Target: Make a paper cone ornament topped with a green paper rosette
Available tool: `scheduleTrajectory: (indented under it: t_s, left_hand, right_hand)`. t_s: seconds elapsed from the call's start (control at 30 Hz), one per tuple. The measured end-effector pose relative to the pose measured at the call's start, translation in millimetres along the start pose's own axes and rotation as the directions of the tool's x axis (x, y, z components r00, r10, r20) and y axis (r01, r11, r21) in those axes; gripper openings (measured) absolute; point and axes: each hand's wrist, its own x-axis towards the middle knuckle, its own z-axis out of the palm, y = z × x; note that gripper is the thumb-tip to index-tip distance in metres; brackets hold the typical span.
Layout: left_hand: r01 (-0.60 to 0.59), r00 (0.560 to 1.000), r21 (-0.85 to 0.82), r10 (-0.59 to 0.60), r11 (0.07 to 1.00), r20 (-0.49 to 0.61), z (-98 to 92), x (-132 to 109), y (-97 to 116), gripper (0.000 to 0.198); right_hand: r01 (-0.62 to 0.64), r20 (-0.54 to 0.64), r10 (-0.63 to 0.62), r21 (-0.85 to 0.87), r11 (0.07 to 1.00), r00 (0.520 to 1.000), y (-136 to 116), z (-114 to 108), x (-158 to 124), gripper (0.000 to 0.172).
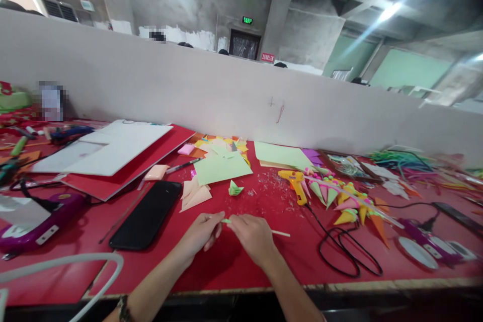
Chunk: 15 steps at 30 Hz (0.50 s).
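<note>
On the far wall there was a green lit sign (247,20) and a red sign (267,57) with white characters, both too small to read surely. A pale partition (226,93) closed the far side of the red table (302,251). To the left lay a black phone (147,216), and on the right a yellow glue gun (292,180) beside many coloured paper cones (339,198). Just beyond the hands stood a folded green paper (236,189), with a light green sheet (222,168) farther away. The small green piece (226,221) was at the near middle, above the table, between the two hands. The left hand (202,231) and the right hand (252,236) were bent inward, each grip with its fingertips pressed together on this piece. A pale stick (281,234) came out on the right of the right hand; I could not tell if it was joined to the piece.
</note>
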Motion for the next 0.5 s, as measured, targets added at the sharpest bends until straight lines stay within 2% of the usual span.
scheduleTrajectory:
  t_s: [0.17,0.37,0.5]
  left_hand:
    - [-0.124,0.992,0.143,0.123,0.982,0.011,-4.0,-3,6,0.054]
    - [-0.233,0.972,0.256,0.236,0.938,0.019,-12.6,-1,4,0.051]
    - [-0.293,0.952,0.295,0.307,0.909,-0.001,-26.2,-4,10,0.045]
  right_hand:
    - [-0.032,-0.003,0.033,0.144,0.989,0.999,0,4,2,0.027]
    - [-0.139,0.092,0.114,0.337,0.931,0.989,-5,-2,6,0.021]
    - [-0.217,0.148,0.169,0.419,0.881,0.974,-6,-9,5,0.021]
